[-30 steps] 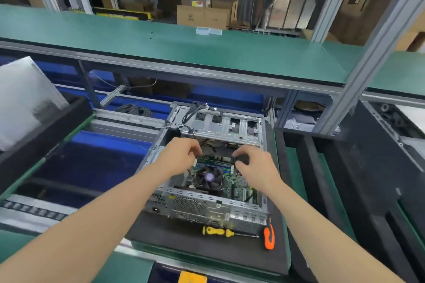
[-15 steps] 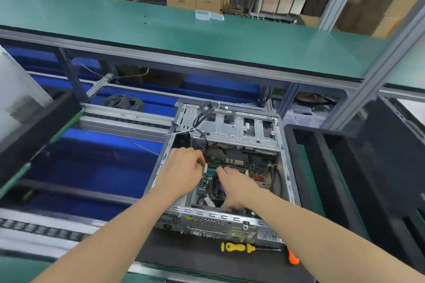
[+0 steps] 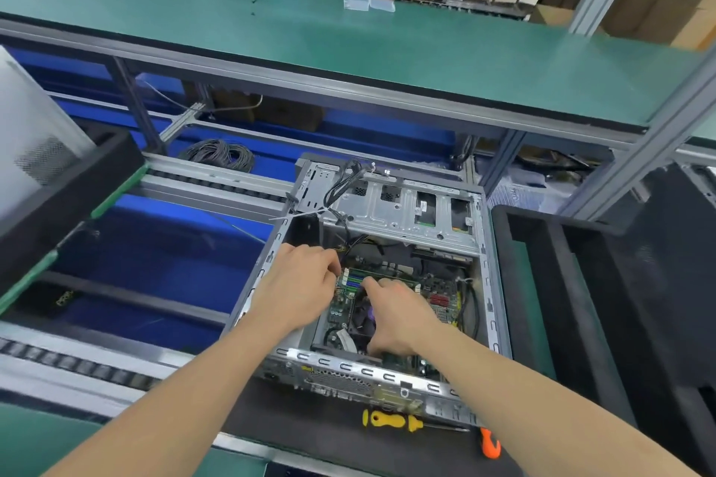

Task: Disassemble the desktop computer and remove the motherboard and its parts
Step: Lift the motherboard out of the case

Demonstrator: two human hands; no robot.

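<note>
Compared against a second ago: found the right hand (image 3: 395, 318) shifted from the right end of the memory stick (image 3: 391, 274) leftward, now over the CPU fan (image 3: 362, 316), index finger stretched to the left part of the memory slots (image 3: 350, 282), other fingers tucked beneath and unseen; cannot tell of any hold. Found the left hand (image 3: 302, 283) unmoved at the left end of the same slots, fingers curled downward beside the black cables (image 3: 350, 244); cannot tell whether pinching a latch or merely pressing. Read this as effort narrowed onto the left latch, stick not yet lifted. Logged the motherboard (image 3: 439, 296) seated on the floor of the case (image 3: 490, 283), cables seemingly plugged in; judged the task early. Noted the case lying on its side on the black mat (image 3: 310, 434), open face up, long axis running away from the person, rear port panel nearest, drive cage (image 3: 395, 209) farthest. Noted the memory stick lying crosswise, left to right. Noted the yellow screwdriver (image 3: 391, 420) lying untouched on the mat, just before the case.
</note>
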